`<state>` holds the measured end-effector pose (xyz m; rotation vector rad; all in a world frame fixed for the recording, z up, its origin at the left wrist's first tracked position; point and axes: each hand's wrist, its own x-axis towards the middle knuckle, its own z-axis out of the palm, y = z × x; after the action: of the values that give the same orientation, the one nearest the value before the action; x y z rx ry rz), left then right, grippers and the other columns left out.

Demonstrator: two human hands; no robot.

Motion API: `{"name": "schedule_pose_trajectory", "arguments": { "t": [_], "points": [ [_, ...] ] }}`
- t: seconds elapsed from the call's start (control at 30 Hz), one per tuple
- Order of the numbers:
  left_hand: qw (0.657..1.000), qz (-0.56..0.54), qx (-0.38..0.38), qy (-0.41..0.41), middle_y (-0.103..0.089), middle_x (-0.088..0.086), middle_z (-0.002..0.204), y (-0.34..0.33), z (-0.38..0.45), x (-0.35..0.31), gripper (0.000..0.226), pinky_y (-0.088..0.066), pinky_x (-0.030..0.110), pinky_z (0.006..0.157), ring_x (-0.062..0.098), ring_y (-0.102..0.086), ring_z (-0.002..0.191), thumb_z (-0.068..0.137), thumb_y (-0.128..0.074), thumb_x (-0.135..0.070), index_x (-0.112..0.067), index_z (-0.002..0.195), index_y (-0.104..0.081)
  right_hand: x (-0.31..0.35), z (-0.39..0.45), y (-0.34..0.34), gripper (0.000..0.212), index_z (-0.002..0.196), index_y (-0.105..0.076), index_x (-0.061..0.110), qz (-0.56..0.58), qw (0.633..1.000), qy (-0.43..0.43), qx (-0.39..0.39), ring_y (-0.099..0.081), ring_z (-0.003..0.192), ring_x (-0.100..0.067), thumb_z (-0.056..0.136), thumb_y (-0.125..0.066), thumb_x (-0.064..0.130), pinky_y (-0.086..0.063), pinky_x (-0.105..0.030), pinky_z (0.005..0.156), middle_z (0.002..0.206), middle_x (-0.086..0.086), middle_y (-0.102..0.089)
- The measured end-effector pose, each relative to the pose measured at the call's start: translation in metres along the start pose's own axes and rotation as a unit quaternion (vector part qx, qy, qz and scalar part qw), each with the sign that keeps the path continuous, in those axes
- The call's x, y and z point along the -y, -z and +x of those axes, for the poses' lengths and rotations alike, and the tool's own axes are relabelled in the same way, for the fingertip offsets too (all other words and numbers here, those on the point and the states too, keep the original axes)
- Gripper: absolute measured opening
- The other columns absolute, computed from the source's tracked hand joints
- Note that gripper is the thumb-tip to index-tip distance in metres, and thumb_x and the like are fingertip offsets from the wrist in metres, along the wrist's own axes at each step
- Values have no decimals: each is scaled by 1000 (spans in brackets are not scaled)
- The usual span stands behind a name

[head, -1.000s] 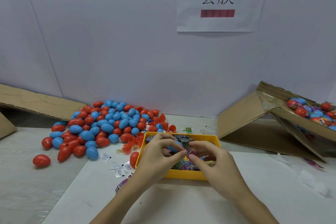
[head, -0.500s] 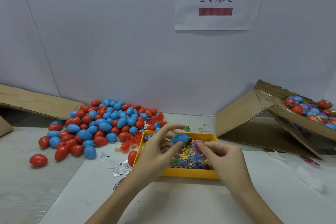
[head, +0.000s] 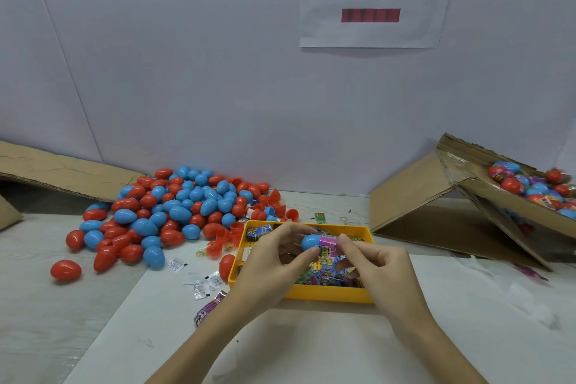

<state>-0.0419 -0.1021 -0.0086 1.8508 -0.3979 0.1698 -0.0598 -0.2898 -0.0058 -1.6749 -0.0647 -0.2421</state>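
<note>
Over the yellow tray (head: 330, 296), left hand (head: 271, 262) gripping a blue egg (head: 310, 241), right hand (head: 381, 271) pinching its printed sleeve (head: 328, 245).

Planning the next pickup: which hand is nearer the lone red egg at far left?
Left. The left hand is over the yellow tray, to the right of the lone red egg; the right hand is farther right.

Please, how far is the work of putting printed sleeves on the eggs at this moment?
Done: sleeved eggs lie in the cardboard box on the right. In hand: the left hand holds a blue egg over the yellow tray while the right hand pinches a printed sleeve onto its end. Left: a large pile of bare red and blue eggs, so much of the work seems to remain.
</note>
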Motion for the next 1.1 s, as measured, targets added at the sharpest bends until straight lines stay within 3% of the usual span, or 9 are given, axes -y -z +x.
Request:
{"name": "schedule_pose_trajectory", "arguments": {
  "t": [0.1,0.27,0.43,0.73,0.87,1.0,1.1],
  "points": [
    [1000,-3,1,-5,-74,-10,105,1,-1,-1,30,-60,26,86,10,-72,98,92,-75,-23,-23,122,-69,3,-1,-1,22,80,-78,36,20,1000,4,14,-74,78,-1,80,-62,50,-53,-12,55,76,11,-77],
    [1000,-25,-2,-5,-75,-6,114,0,0,-4,38,-59,27,91,8,-71,105,90,-76,-18,-18,128,-69,-1,-4,1,24,99,-80,30,20,999,38,32,-74,94,-5,78,-72,40,-58,-17,68,93,12,-79],
    [999,-46,-1,1,-74,-7,115,-1,-2,-5,39,-58,23,89,6,-71,105,90,-75,-17,-21,129,-68,-3,-4,-1,26,105,-79,26,18,998,54,27,-74,97,-6,80,-74,32,-59,-19,75,98,11,-79],
    [998,-57,7,-12,-73,-7,119,-1,-2,-8,41,-57,23,91,7,-69,108,92,-73,-12,-22,132,-67,-4,-4,-2,32,109,-76,30,3,998,62,24,-73,100,-3,78,-71,37,-60,-19,75,101,16,-78],
    [998,-62,5,-30,-71,-17,117,-1,-3,-8,39,-56,21,93,4,-67,112,94,-72,-13,-25,130,-65,-2,-5,-3,33,109,-77,30,7,998,58,24,-73,98,-4,77,-72,39,-59,-19,74,101,14,-78],
    [996,-79,-9,-45,-73,-11,113,-1,-2,-7,31,-57,25,91,11,-70,108,91,-74,-16,-23,120,-67,0,-6,-2,29,106,-77,31,24,998,51,33,-74,97,-4,78,-73,37,-59,-18,73,99,12,-79],
    [995,-79,-6,-62,-73,-8,114,-2,-2,-7,39,-59,27,90,15,-72,107,88,-78,-18,-23,124,-67,1,-5,-2,32,108,-77,30,25,998,41,29,-73,99,-3,77,-72,40,-58,-16,77,100,13,-79]
  ]
}}
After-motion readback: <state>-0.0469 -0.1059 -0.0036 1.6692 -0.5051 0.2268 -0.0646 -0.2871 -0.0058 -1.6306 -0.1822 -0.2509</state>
